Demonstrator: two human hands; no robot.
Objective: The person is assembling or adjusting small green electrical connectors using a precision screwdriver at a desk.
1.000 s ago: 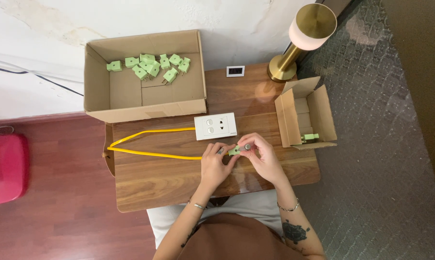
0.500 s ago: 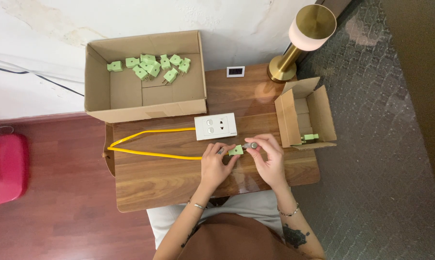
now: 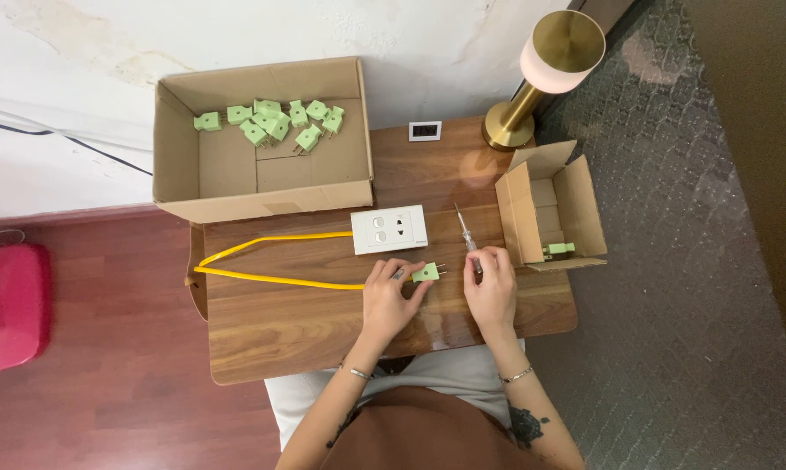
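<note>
Fingers of the left hand [image 3: 391,296] are pinching a small green plug [image 3: 426,273] against the wooden table [image 3: 306,326], the yellow cable [image 3: 271,278] trailing away to the grip's left. Just right of it, the right hand [image 3: 490,283] is closing round a slim screwdriver [image 3: 466,233]. Light, hard and probably slippery, the plug looks best held by its body, clear of the prongs.

Wooden table [image 3: 323,322]: boxes [image 3: 228,174], socket [image 3: 389,230], lamp [image 3: 532,104].

The left hand [image 3: 391,300] hides where yellow cable [image 3: 271,277] meets green plug [image 3: 426,272]
</note>
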